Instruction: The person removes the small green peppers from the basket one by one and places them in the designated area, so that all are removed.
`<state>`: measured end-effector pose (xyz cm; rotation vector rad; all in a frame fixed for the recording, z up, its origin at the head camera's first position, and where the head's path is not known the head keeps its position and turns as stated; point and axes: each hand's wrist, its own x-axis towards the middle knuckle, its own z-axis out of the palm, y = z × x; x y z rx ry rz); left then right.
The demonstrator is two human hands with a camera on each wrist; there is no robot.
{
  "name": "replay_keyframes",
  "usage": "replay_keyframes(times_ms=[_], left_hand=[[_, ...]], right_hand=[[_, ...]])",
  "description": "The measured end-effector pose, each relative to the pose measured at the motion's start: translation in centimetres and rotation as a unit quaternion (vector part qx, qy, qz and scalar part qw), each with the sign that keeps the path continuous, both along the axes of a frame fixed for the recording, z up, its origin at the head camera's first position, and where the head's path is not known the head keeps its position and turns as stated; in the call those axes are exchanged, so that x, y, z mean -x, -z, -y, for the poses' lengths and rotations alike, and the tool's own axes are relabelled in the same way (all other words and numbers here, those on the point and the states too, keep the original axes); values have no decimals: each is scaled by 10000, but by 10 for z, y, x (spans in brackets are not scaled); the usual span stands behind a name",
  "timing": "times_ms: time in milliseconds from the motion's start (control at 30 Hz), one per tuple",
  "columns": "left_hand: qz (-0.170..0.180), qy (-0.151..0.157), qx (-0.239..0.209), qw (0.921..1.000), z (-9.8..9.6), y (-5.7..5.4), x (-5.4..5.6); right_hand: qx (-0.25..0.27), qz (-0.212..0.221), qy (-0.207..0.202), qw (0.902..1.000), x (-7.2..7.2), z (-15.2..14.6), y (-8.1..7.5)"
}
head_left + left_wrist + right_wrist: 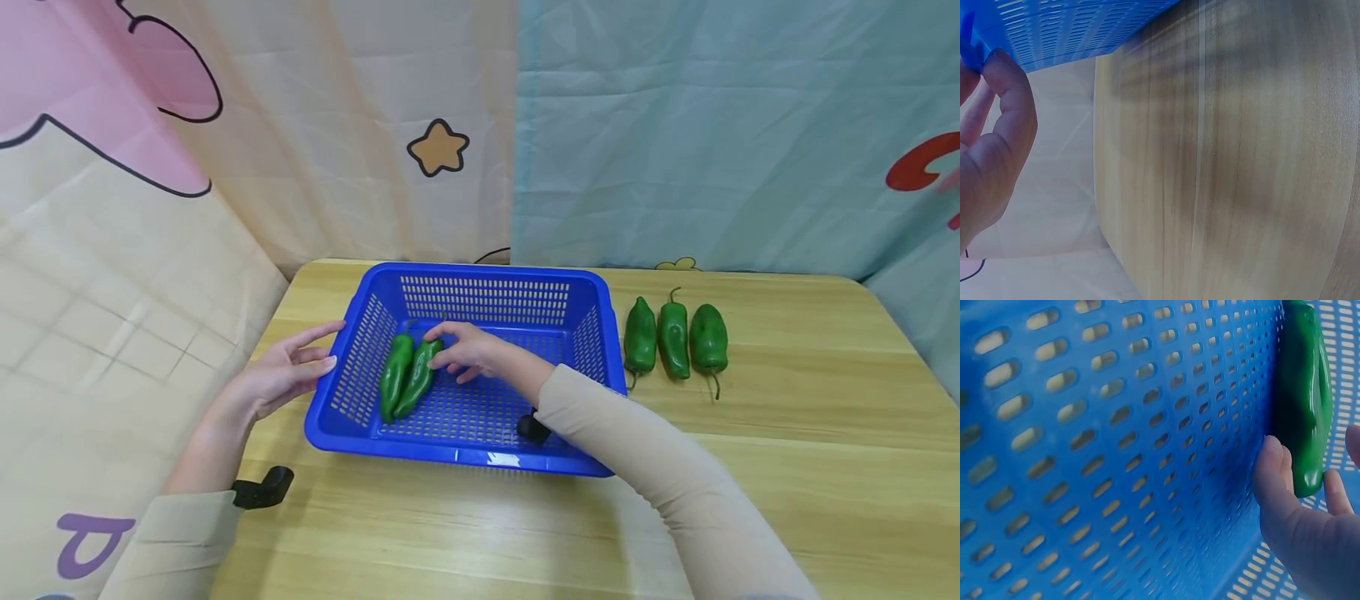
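Two long green peppers, the left pepper (395, 379) and the right pepper (417, 383), lie side by side in the left part of a blue plastic basket (457, 456). My right hand (468, 350) reaches into the basket, its fingers loosely bent and spread around the upper end of the right pepper. In the right wrist view a green pepper (1304, 394) lies beyond the fingertips; whether they touch it I cannot tell. At the basket's left side my left hand (281, 371) pinches the rim; the left wrist view shows its thumb (1007, 78) against the blue edge.
On the wooden table (787, 400), right of the basket, three more green peppers stand in a row: left (640, 337), middle (673, 337) and right (708, 337). Printed curtains (675, 150) hang behind the table and at its sides.
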<state>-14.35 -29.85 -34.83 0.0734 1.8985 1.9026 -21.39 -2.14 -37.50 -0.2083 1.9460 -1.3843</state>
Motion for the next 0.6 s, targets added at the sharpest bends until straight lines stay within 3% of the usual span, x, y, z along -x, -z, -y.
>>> replay_keyframes(times_ms=[333,600], left_hand=[[91,-76,-104,9999,-2,-3,-1],[195,-153,60,9997,-4,-6,-1]], right_hand=[[-111,-108,64,9999,0,10,4],[-5,-203,81,9998,1,17,11]])
